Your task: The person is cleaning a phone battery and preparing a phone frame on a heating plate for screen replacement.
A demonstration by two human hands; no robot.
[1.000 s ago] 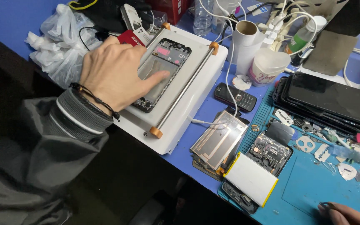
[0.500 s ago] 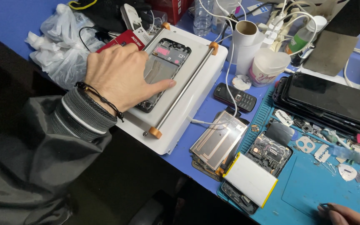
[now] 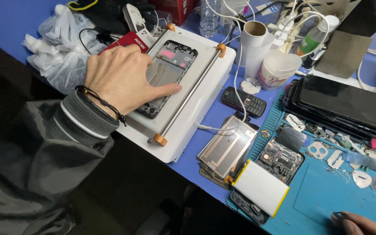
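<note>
The opened phone frame (image 3: 167,74) lay on the white heating plate (image 3: 205,87), under the left hand (image 3: 125,80), whose fingers (image 3: 164,90) were spread flat, pressing it. We judged this a holding-down step; next calls for steady pressure. The right hand (image 3: 362,224) pinched a thin tool (image 3: 337,214).

Phone (image 3: 166,74) lying on heating plate (image 3: 196,109), left hand (image 3: 125,80) resting on it; keypad phone (image 3: 243,101) sitting right of plate; battery (image 3: 261,187) lying nearer, on mat (image 3: 327,204).

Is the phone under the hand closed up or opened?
Opened. The phone lies flat on the white machine, back cover off, inner parts and frame showing. The left hand presses on it.
</note>
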